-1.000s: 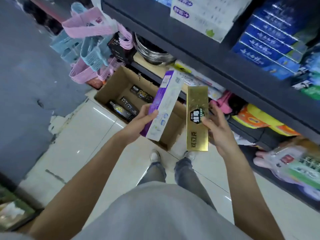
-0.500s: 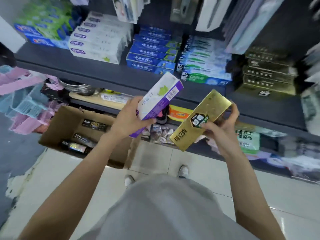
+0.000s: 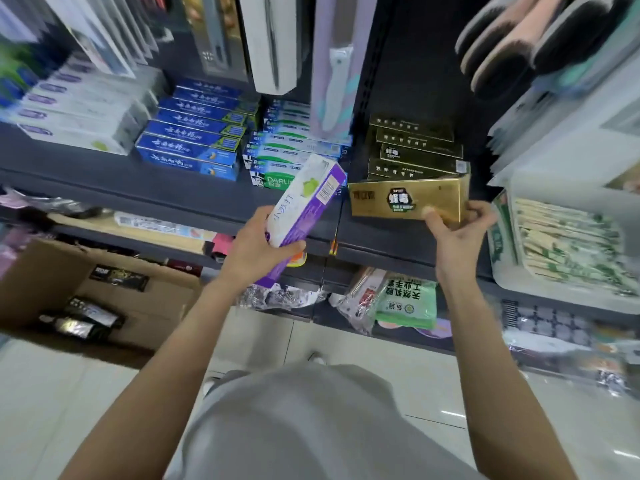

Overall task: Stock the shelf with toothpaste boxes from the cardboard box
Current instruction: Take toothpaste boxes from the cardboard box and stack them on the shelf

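Note:
My right hand (image 3: 457, 233) grips a gold toothpaste box (image 3: 405, 199) by its right end, held level at the dark shelf's (image 3: 166, 188) front edge, just below a stack of matching gold boxes (image 3: 414, 150). My left hand (image 3: 258, 249) holds a white and purple toothpaste box (image 3: 304, 209) tilted up to the right, its top end near the shelf edge. The open cardboard box (image 3: 41, 271) stands on the floor at lower left with a few dark toothpaste boxes (image 3: 117, 277) inside.
The shelf carries rows of blue boxes (image 3: 190, 140), green and white boxes (image 3: 291, 150) and white boxes (image 3: 79, 112). Packaged goods hang above. A clear bin (image 3: 568, 244) sits at right. Bagged items (image 3: 405, 299) crowd the lower shelf. Pale tiled floor lies below.
My right hand has swung the gold box from a tilt to level and lifted it to the shelf by the gold stack. My left hand rose with the purple box.

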The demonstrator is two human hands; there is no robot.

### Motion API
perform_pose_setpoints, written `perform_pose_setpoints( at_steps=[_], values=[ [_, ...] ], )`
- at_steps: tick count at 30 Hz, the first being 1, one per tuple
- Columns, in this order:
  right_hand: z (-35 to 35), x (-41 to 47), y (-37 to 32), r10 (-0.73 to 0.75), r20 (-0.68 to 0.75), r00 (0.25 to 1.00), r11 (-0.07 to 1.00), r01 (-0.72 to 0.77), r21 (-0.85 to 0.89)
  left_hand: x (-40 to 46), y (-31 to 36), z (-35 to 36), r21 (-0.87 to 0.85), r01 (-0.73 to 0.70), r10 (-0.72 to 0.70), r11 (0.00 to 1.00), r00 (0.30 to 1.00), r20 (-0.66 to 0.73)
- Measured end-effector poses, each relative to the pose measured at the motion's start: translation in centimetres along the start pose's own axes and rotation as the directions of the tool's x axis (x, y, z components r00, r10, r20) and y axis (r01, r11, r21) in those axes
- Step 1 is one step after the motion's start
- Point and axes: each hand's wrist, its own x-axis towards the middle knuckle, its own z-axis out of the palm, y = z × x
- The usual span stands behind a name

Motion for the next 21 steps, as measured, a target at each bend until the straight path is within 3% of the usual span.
perform_pose_setpoints(
  at_steps=[5,10,13,16,19,21],
  values=[
    [-2.2,2.1,3.9,-0.051,0.165,0.985,0.884,0.121,-0.451,0.6,0.4,0.5,-0.023,0.056,-0.054,0.998,0.995,0.089],
    [-3.2,1.8,4.9,-0.093,0.090,0.992,0.726,0.129,-0.675,1.1,0.2,0.6,-0.021,0.052,-0.050,0.998,0.996,0.070],
    [-3.6,1.8,4.1,-0.254,0.044,0.966,0.550,0.181,-0.815,1.1,0.0,0.6,-0.009,0.015,-0.015,1.000,1.000,0.007],
    [-2.0,0.7,1.3,-0.393,0.118,0.912,0.511,0.324,-0.796,0.4,-0.1,0.2,0.159,-0.067,0.085,0.985,0.990,-0.110],
    [2.8,-2.1,-1.4,-0.287,0.412,0.865,0.635,0.493,-0.594,-0.6,0.4,-0.4,0.384,-0.120,0.212,0.916,0.955,-0.208],
    [6.2,-4.1,-2.2,-0.295,0.593,0.750,0.578,0.634,-0.514,-0.8,0.4,-0.8,0.521,-0.207,0.348,0.828,0.919,-0.189]
  ],
)
